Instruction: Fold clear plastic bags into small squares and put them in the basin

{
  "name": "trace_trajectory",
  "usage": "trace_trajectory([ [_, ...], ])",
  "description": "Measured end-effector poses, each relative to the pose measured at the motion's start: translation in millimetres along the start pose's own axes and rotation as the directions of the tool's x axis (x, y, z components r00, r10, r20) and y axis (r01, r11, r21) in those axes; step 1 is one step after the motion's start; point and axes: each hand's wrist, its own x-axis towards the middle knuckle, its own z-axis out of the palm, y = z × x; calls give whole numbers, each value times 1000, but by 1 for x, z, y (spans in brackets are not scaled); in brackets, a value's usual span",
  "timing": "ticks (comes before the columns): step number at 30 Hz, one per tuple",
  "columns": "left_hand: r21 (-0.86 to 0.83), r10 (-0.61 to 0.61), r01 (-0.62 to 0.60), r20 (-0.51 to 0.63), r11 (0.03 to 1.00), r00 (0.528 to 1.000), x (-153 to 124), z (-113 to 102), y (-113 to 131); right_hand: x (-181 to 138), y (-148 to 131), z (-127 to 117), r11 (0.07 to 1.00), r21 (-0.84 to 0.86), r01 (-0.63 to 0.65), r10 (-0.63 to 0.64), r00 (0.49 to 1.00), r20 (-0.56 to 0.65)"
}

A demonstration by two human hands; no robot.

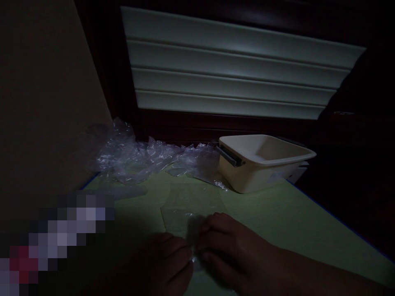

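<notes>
A clear, flat plastic bag lies on the pale green tabletop in front of me. My left hand is closed at the bag's near end, its fingers curled and dark in the low light. Just to the right, my right hand is bent over the same plastic, fingers and thumb drawn together on it. A small gap separates the two hands, with a shiny bit of film showing there. The fingertips themselves are mostly hidden.
Crumpled clear plastic bags are heaped along the table's back edge. A cream plastic bin with dark handles stands at the back right. Behind rises a slatted panel in a dark frame. A pixelated patch covers the lower left.
</notes>
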Motion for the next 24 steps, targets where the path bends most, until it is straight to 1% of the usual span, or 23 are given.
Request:
trace_trajectory([
  [3,6,-7,7,3,1000,1000,-2,4,-2,4,8,-1,999,-44,-25,26,1000,15],
  [5,5,7,-7,-7,1000,1000,-1,2,-3,6,16,-3,995,-75,-62,62,998,-10],
  [8,16,23,-23,-28,1000,999,2,-5,-4,5,29,-12,993,-16,-120,119,990,-80],
  [11,35,43,-41,-61,999,997,5,-19,0,0,35,-24,974,65,-215,222,967,-128],
  [12,46,54,-51,-63,998,997,5,-25,2,-2,35,-28,966,83,-245,254,960,-119],
  [13,68,29,-24,-70,997,997,5,-31,4,-3,34,-30,957,110,-270,280,955,-95],
  [14,86,-1,10,-97,996,995,6,-36,6,-4,32,-31,946,153,-287,299,953,-59],
  [16,94,-27,42,-151,995,988,7,-43,9,-5,26,-29,913,272,-305,311,950,22],
  [17,80,-16,29,-157,996,987,8,-45,10,-5,22,-27,890,334,-309,309,949,56],
  [19,24,35,-32,-119,999,992,12,-46,9,-6,14,-23,857,407,-314,297,949,108],
  [21,-44,68,-71,-69,997,995,15,-43,7,-8,6,-22,859,402,-318,286,948,139],
  [24,-87,50,-53,-40,995,998,17,-40,3,-11,-2,-27,905,318,-281,241,957,161],
])
